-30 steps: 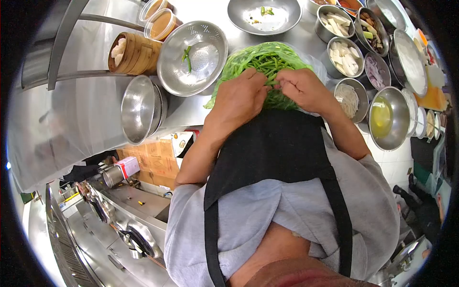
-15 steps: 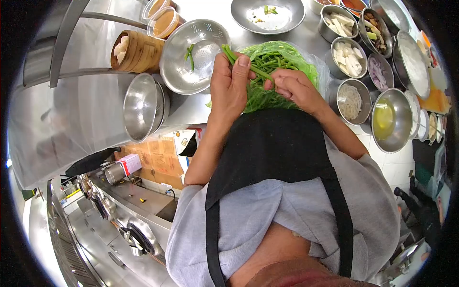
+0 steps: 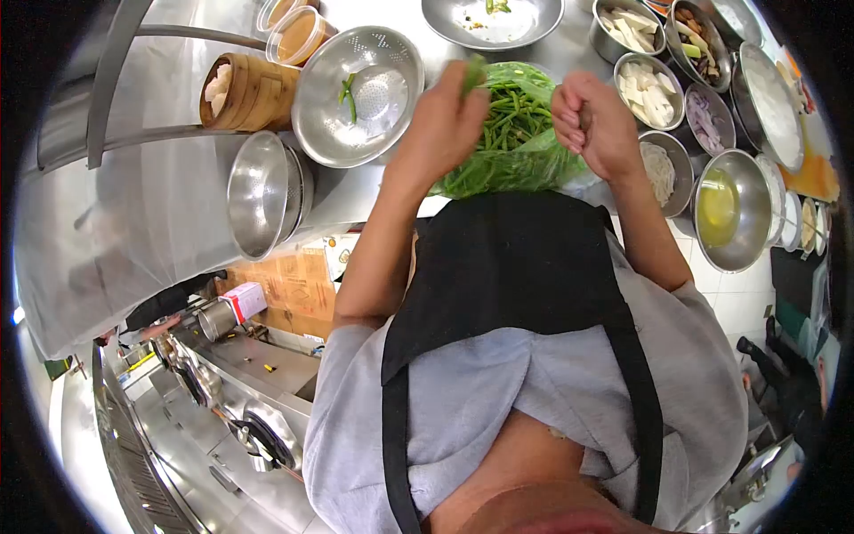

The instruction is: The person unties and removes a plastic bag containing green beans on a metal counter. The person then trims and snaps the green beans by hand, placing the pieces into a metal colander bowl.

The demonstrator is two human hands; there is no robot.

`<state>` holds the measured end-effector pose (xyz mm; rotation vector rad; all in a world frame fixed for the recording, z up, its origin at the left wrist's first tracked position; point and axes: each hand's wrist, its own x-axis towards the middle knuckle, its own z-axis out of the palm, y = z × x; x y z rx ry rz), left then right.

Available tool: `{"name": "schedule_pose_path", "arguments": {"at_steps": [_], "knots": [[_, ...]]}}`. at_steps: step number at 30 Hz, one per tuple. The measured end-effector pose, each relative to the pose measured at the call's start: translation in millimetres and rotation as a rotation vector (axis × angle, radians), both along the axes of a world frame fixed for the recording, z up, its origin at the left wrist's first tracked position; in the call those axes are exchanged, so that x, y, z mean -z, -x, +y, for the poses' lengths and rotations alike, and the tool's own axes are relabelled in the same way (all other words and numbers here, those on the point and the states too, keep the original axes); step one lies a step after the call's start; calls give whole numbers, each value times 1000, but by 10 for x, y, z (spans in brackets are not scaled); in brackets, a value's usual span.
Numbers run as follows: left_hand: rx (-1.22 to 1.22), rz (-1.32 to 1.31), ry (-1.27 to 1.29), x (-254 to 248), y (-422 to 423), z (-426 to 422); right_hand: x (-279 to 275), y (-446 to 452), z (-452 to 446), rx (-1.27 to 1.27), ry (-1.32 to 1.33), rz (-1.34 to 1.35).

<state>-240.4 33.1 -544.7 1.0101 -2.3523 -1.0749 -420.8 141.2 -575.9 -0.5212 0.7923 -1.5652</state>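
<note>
My left hand [image 3: 445, 125] is closed around green beans [image 3: 474, 73], whose ends stick up blurred past the fingers. It is raised between the perforated steel colander [image 3: 313, 125] and an open green plastic bag [image 3: 525, 171]. Many more green beans [image 3: 514, 120] fill that bag. A couple of bean pieces [image 3: 350, 100] lie inside the colander. To the right of the bag's opening, my right hand [image 3: 600, 120] hangs with its fingers curled in; whether something small is inside them is hidden.
A steel bowl [image 3: 547, 31] with scraps stands at the back. Bowls of white pieces [image 3: 654, 107], noodles [image 3: 658, 173] and yellow liquid [image 3: 756, 200] line the right. On the left are a bamboo steamer [image 3: 271, 96], lidded tubs [image 3: 302, 36] and stacked steel bowls [image 3: 253, 191].
My hands, together on the bean stalks before, have moved apart. The left lifted up with beans in it, and the right drew away to the right and up. The bag's opening shows more.
</note>
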Motion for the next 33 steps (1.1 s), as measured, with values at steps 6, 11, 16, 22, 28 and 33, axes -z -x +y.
{"name": "schedule_pose_path", "arguments": {"at_steps": [6,11,16,22,28,33], "knots": [[160,-405,207,185,210,-106,22,35,50,-76,-94,194],[192,-296,141,-185,-176,-155,177,17,-34,7,-6,645],[174,-260,-108,-406,-415,-97,-31,-149,-119,-136,90,1099],[227,-122,-82,-117,-524,-152,-149,-157,-141,-338,140,1193],[207,-278,-54,-312,-492,-44,-211,-204,-144,-380,98,1314],[199,-282,-19,-303,-455,-4,-62,-186,-157,-339,156,1278]]}}
